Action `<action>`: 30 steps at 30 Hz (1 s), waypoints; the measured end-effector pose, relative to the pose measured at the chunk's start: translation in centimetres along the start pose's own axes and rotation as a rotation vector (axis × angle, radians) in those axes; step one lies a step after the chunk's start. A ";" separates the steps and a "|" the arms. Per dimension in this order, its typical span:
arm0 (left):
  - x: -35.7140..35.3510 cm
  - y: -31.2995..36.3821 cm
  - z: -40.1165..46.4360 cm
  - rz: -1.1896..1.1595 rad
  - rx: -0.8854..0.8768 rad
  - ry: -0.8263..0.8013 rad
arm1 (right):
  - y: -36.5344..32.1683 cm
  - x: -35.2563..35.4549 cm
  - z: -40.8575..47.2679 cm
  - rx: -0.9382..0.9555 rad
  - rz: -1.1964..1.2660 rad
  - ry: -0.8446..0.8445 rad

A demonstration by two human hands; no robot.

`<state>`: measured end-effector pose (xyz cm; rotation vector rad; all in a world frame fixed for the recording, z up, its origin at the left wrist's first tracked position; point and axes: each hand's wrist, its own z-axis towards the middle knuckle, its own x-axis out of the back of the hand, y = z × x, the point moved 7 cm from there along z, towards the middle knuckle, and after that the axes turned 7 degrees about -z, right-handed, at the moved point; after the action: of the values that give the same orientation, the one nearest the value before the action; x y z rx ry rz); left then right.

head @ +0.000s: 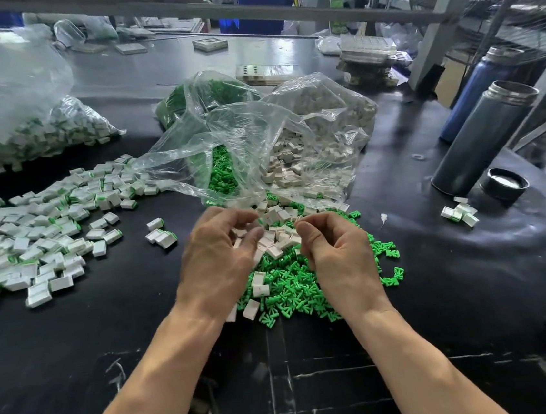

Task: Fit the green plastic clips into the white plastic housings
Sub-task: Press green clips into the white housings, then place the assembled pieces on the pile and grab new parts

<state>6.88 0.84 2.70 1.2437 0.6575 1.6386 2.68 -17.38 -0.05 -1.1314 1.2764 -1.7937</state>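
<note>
Dark surface (438, 257): both hands over mixed white plastic housings (278, 236) and green plastic clips (293, 285). Left hand (216, 260) loosely curled, right hand (333, 251) pinched; contents indiscernible. Picking step; next, mate clip and housing.

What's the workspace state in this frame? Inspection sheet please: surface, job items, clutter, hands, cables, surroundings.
Surface: black worktable, scuffed with white marks near the front edge.
Job's things: loose green clips heaped under the hands; white housings spilling from an open clear bag; assembled pieces spread at left, more in a bag behind them.
Clutter: two metal flasks, one loose black cap, a few assembled pieces at right.
Grippers: left hand and right hand over the heap, fingers curled; what they hold is blurred.
Cables: nothing seen.
Surroundings: metal frame, blue bins, wire fan guard at right.
</note>
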 end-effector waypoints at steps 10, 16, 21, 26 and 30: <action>4.8 -4.2 1.9 0.378 0.166 0.205 | -0.2 0.7 0.2 -0.014 0.016 0.014; 6.2 -5.2 1.9 0.465 0.221 0.271 | -0.1 1.6 0.3 -0.035 -0.028 0.070; 5.4 -4.2 1.8 0.454 0.182 0.229 | 0.1 2.2 0.4 -0.029 -0.122 0.119; 3.2 -3.1 1.2 0.345 0.217 0.047 | -0.7 2.3 0.5 0.042 -0.515 0.078; 2.3 -3.4 0.7 0.340 0.295 -0.046 | -2.7 2.0 0.5 0.164 -0.704 0.023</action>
<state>8.62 4.24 1.08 1.6753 0.7066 1.8262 2.24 -18.42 3.15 -1.5910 0.7560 -2.3570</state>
